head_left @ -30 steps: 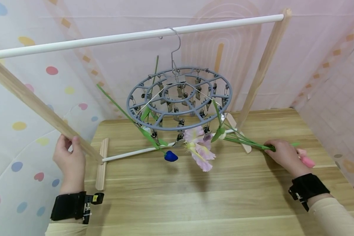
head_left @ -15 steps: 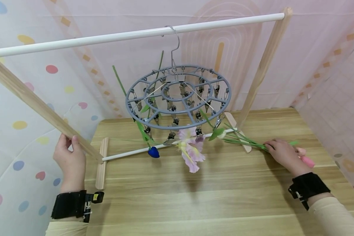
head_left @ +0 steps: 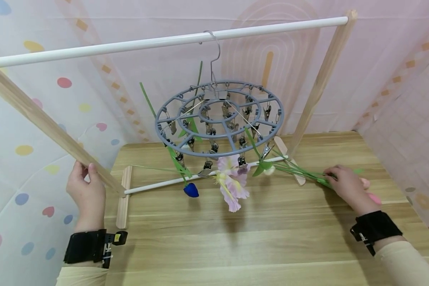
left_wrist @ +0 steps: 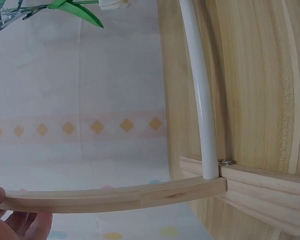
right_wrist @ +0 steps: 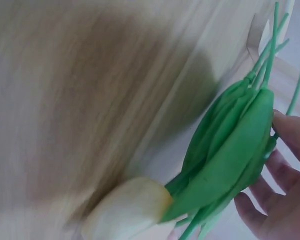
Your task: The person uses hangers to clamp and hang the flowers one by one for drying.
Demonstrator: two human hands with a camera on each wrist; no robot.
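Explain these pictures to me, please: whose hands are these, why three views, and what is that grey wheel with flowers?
A person wears three cameras: one on the head, one on each wrist. The head view shows a wooden table bearing a drying rack with a white top rail. From the rail hangs a grey round clip hanger, with a blue flower and a pale purple flower hanging from it. The left hand holds the rack's slanted wooden leg; the left wrist view shows that leg up close. The right hand grips a bunch of green stems lying on the table; the right wrist view, blurred, shows their leaves and a pale bud.
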